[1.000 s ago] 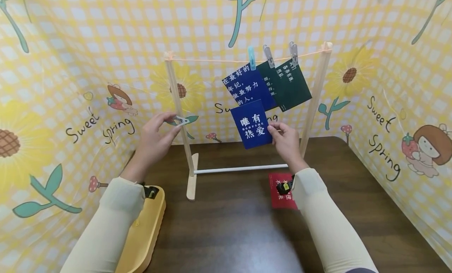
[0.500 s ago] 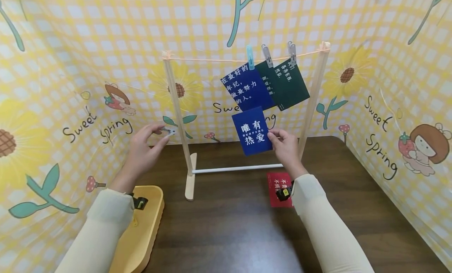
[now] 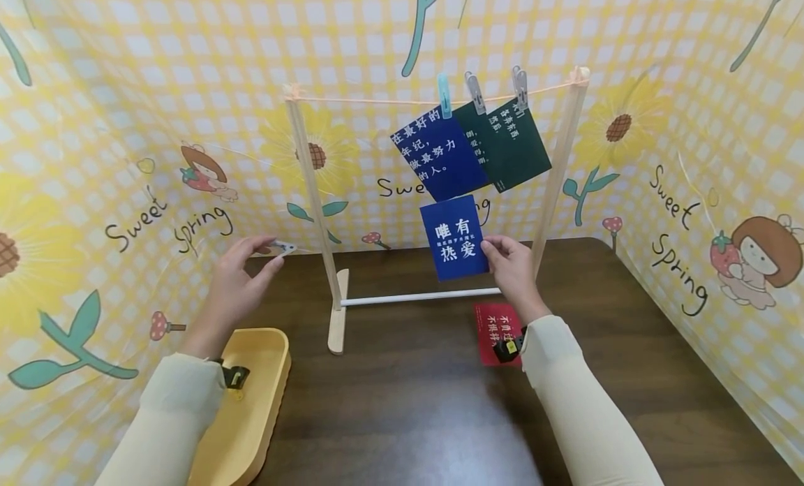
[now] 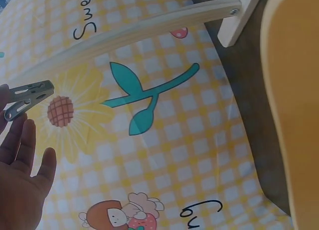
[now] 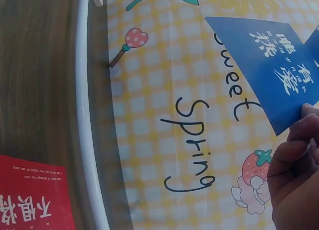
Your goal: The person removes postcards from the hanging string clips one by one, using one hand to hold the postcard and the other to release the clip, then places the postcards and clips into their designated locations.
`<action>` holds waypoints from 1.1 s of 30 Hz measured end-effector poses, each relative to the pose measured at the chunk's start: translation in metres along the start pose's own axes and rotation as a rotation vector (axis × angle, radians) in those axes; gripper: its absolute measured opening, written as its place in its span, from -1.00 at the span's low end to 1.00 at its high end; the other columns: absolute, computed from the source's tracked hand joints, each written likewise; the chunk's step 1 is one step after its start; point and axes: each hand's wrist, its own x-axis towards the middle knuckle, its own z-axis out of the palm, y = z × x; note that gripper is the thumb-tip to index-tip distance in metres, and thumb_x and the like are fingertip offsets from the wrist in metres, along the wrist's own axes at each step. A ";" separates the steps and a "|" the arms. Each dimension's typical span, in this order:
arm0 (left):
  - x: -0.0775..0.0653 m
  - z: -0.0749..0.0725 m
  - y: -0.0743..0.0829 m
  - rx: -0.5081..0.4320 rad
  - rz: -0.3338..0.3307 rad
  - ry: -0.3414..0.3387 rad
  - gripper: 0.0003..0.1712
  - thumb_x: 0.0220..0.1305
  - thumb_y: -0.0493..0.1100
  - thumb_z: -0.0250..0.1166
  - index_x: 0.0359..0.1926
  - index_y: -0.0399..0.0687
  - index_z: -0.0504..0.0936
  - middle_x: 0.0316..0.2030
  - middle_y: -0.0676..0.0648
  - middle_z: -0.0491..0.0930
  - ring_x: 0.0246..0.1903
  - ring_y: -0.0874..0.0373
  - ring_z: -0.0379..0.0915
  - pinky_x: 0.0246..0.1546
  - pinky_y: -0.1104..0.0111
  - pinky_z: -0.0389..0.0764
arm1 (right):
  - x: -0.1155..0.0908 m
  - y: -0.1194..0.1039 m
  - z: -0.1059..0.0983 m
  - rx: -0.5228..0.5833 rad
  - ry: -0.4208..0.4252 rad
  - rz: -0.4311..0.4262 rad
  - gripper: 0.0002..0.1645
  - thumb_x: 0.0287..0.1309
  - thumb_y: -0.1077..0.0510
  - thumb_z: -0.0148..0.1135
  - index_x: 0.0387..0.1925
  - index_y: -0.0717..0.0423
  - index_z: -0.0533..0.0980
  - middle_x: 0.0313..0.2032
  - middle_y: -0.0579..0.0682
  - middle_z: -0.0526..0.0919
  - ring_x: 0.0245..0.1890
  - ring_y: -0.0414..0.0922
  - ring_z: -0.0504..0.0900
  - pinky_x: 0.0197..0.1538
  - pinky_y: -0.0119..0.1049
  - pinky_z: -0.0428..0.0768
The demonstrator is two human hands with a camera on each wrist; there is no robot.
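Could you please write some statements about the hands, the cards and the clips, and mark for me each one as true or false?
1. The right hand holds a blue card. True.
2. The left hand is empty. False: the left hand pinches a grey clip.
3. Three clips are on the string. True.
4. The red card hangs from the string. False: the red card lies on the table.
5. The yellow tray is on the person's left side. True.
6. The blue card in the right hand touches the string. False: it is below the string, apart from it.
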 end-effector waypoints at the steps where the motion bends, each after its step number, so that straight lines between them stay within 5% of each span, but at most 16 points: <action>1: -0.001 0.000 -0.001 0.003 -0.005 0.000 -0.58 0.12 -0.41 0.41 0.04 -0.28 0.60 -0.15 -0.20 0.61 -0.12 -0.08 0.48 -0.12 0.43 0.30 | 0.000 0.001 0.000 -0.003 0.003 0.002 -0.68 0.32 0.02 0.22 -0.12 0.20 0.64 -0.53 0.13 0.51 -0.53 -0.08 0.44 -0.49 -0.37 0.44; 18: -0.016 0.000 -0.015 0.000 -0.036 0.014 -0.57 0.12 -0.42 0.41 0.05 -0.27 0.59 -0.16 -0.18 0.60 -0.11 -0.06 0.48 -0.04 0.55 0.28 | -0.003 0.008 -0.005 0.017 0.026 0.013 -0.71 0.30 0.07 0.24 -0.14 0.24 0.64 -0.56 0.11 0.50 -0.58 -0.15 0.42 -0.53 -0.39 0.42; 33: -0.047 -0.023 -0.025 0.061 -0.126 0.008 -0.59 0.17 -0.36 0.40 0.06 -0.27 0.58 -0.14 -0.21 0.59 -0.05 -0.07 0.44 0.02 0.56 0.26 | -0.015 0.010 -0.003 0.048 0.053 0.043 -0.72 0.29 0.07 0.26 -0.17 0.23 0.64 -0.57 0.11 0.51 -0.59 -0.12 0.43 -0.54 -0.38 0.42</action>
